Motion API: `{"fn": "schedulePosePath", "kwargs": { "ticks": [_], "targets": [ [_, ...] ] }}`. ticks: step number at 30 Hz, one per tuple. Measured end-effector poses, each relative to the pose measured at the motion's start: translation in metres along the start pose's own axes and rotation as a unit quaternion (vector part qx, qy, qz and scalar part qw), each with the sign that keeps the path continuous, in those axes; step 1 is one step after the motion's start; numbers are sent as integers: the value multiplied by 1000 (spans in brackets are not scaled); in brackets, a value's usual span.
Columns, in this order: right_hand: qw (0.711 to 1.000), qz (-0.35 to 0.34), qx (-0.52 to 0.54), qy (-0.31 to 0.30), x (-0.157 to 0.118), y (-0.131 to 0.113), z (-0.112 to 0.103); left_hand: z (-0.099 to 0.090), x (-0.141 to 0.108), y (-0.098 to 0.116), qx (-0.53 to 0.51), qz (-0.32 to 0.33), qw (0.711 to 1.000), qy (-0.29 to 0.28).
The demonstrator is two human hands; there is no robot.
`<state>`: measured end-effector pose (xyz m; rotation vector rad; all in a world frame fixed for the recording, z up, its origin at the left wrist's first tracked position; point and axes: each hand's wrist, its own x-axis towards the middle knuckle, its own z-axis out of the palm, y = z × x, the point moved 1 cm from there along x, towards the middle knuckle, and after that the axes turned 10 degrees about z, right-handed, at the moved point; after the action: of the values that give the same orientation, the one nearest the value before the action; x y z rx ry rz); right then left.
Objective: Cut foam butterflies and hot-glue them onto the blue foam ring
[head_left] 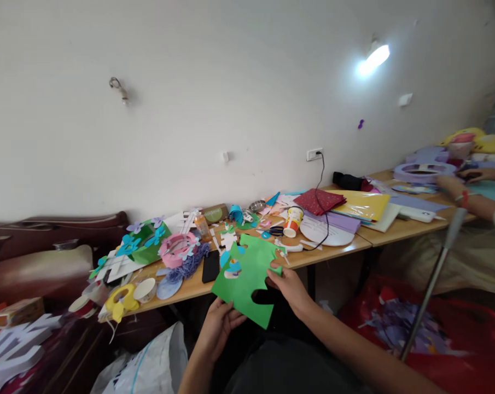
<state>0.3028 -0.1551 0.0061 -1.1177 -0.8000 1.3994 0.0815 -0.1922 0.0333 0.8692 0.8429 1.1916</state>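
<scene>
Filling the background, one pale wall (239, 98) rises behind a long wooden worktop (192, 287) crowded with craft pieces. One green sheet (247, 284), notched and cut, is raised before the worktop's near edge; the left hand (218, 325) has its grip pinching the lower edge, the right hand (287, 285) its grip on the right edge. Smaller: one pink ring (174, 257), one black phone (210, 266), one printed cup (293, 221).

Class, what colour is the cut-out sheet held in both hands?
The cut-out sheet is green, seen best in the head view.
</scene>
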Motion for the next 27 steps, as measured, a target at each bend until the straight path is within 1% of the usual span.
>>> {"fn": "schedulePosePath", "kwargs": {
  "ticks": [2,3,7,9,12,14,17,20,23,27],
  "targets": [
    [997,-52,-45,25,-3,-5,-1,0,1,-1,-11,-3,1000,8],
    [995,-75,-68,23,-7,-8,0,0,2,-1,-22,0,1000,6],
    [978,-147,-142,-44,-26,-17,2,2,4,0,-54,11,998,3],
    [957,-196,-202,-74,-31,-17,1,5,5,2,-61,14,998,5],
    [917,-256,-294,-84,-30,-13,-1,10,7,6,-76,21,997,9],
    [906,-264,-320,-80,-27,-10,-2,13,7,7,-84,21,996,9],
    [901,-268,-331,-87,-24,-7,-2,19,7,6,-93,25,995,1],
    [894,-271,-339,-111,-26,-4,-2,22,6,1,-60,69,996,9],
    [889,-247,-359,-139,-30,0,-6,21,6,-3,-17,107,994,26],
    [892,-208,-349,-197,-38,0,-13,14,10,-3,6,111,993,40]
  ]
}}
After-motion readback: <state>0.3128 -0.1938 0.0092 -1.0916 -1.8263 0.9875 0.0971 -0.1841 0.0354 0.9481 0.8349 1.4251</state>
